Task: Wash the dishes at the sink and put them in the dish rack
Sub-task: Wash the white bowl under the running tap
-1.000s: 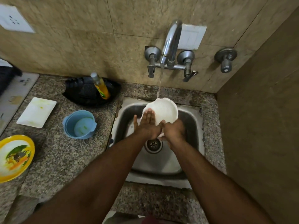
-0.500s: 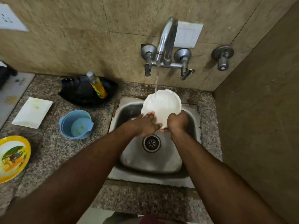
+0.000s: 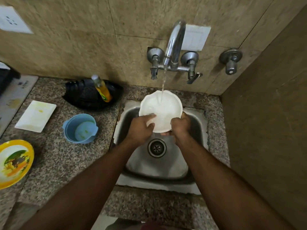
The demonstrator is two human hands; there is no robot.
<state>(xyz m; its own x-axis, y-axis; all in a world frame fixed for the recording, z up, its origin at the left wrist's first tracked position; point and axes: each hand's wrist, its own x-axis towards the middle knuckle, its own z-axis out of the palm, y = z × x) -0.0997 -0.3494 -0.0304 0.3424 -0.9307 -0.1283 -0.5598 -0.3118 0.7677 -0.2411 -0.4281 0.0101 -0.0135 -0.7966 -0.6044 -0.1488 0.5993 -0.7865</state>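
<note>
Speckled granite bench (image 3: 69, 156) in a corner of tan tiled walls, with a small steel sink (image 3: 157, 170) set into it and a wall tap (image 3: 174, 45) running. The white bowl (image 3: 163, 105) sits tilted over the sink under the stream. Right hand (image 3: 180, 124) grips its lower rim; left hand (image 3: 141, 127) has fingers curled on the inside. On the bench: blue tub (image 3: 80, 128), white tray (image 3: 35, 116), black basket (image 3: 89, 95) holding a yellow bottle (image 3: 102, 88). The yellow plate (image 3: 13, 163) is cut off at the left edge, and the fingertips are blurry.
</note>
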